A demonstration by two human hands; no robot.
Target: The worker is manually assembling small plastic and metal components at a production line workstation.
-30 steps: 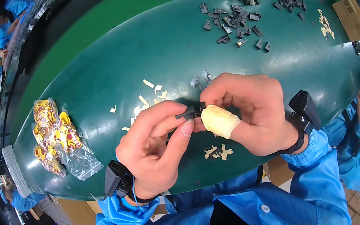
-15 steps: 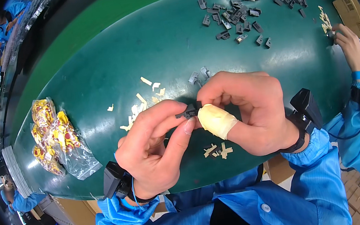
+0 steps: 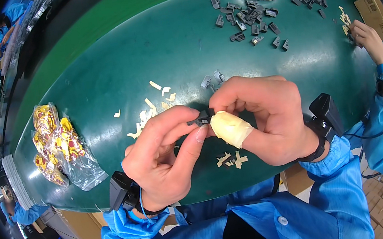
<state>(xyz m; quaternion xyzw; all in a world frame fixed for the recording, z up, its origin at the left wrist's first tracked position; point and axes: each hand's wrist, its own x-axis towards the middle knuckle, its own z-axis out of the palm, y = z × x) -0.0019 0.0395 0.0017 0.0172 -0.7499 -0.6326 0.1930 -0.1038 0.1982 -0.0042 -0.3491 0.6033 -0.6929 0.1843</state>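
— Pinching a small dark grey plastic part (image 3: 202, 117) between both hands, above the near edge of the green tabletop (image 3: 152, 47). The left hand (image 3: 164, 155) grips it with thumb and forefinger; the right hand (image 3: 265, 119) closes on its other end, the thumb sheathed in a cream rubber finger cot (image 3: 231, 128). Both hands are narrow, closed on the part.

— Risks?

— In my judgement, the part is tiny, hard and smooth; it could slip from the fingertips and drop off the edge into the lap. The cot may dull the thumb's feel, so uneven pressure could snap a thin section.

— Surroundings?

— Cream offcuts (image 3: 151, 110), flat and angular, lie scattered just beyond the hands, more (image 3: 231, 159) beneath them. A heap of grey parts (image 3: 250, 18), blocky and matt, sits well apart. Crinkled clear bags (image 3: 58, 148) with yellow contents lie to the left. Another person's hand (image 3: 366, 36) works at the far right.
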